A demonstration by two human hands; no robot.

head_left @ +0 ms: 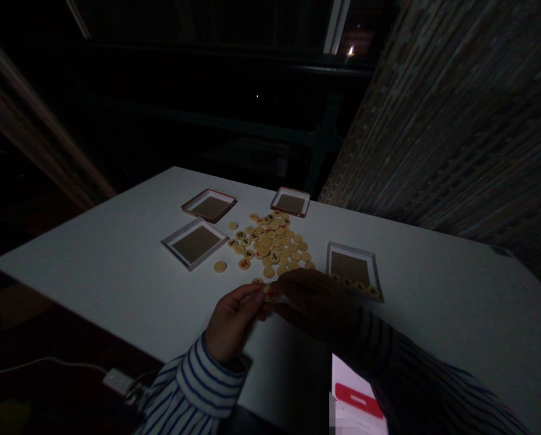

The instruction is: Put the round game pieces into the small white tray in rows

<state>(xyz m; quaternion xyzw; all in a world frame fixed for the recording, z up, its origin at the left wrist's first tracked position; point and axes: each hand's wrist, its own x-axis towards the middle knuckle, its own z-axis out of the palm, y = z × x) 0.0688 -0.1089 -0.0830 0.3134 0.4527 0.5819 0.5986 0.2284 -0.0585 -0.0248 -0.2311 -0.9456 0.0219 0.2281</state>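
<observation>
The person's left hand and right hand meet just above the near part of the white counter. The left hand's fingers are closed in a pinch on a round xiangqi piece with a red mark. The right hand's fingers curl in against the same piece from the other side, but that hand is too dark to tell whether they grip it. Beyond the hands lies a loose heap of xiangqi pieces, their faces marked in red or black. Two stray pieces sit just left of it. Four shallow square trays with brown bases surround the heap: the far-left tray, the far tray, the near-left tray and the right tray. A row of pieces lies along the near edge of the right tray. Striped blue-and-white sleeves cover both forearms. A brick wall rises beyond the counter's right side.
</observation>
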